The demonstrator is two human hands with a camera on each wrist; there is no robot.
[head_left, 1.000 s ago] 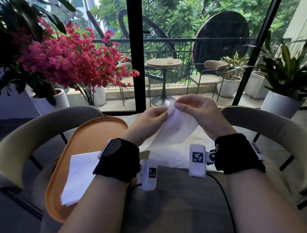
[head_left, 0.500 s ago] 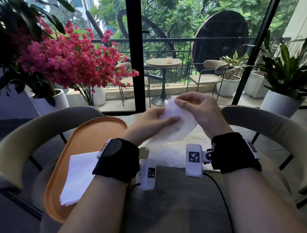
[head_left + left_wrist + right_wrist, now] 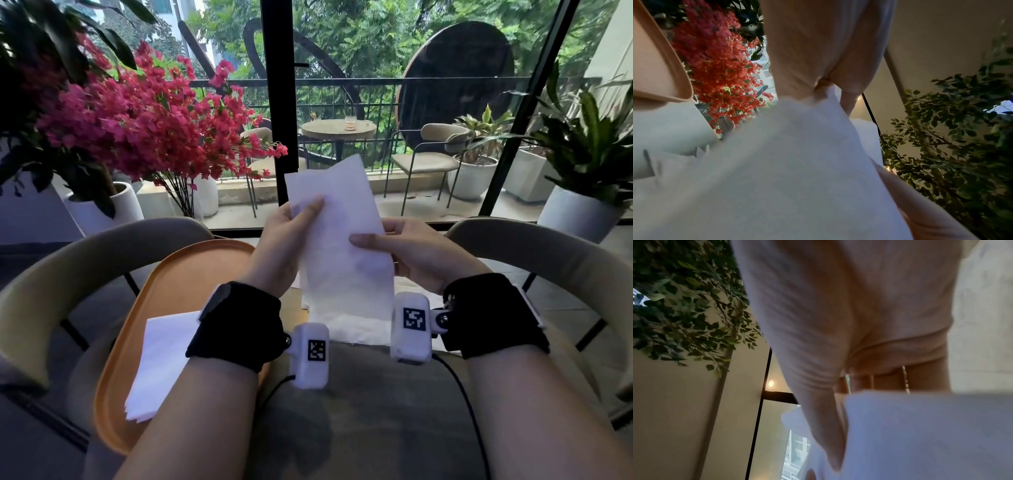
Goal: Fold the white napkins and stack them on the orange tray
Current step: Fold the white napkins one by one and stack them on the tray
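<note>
A: Where is the napkin [image 3: 337,233] held?

B: Up between the two hands, above the desk's [image 3: 376,411] far edge. The left hand [image 3: 282,246] pinches its left side near the top, thumb on the near face. The right hand [image 3: 416,255] pinches the right side lower down, thumb laid flat across the paper. The sheet stands nearly upright, a tall strip leaning a little left, its bottom edge down at the loose napkins [image 3: 356,330] lying on the desk between the wrists.

A: And the tray [image 3: 178,284]?

B: On the desk's left side, beside the left forearm. A stack [image 3: 161,363] of folded napkins lies on its near half; the forearm covers one corner.

A: What do the wrist views add?

B: The left wrist view shows the palm [image 3: 818,40] from below with white paper [image 3: 787,178] gathered at the fingers, and a rim of the tray [image 3: 680,91] at its left edge. The right wrist view shows the thumb [image 3: 818,386] lying over the paper [image 3: 920,434]. Both are blurred.

A: Counts?

B: One napkin in the hands, one tray, one stack; its layers cannot be counted, nor the loose sheets.
</note>
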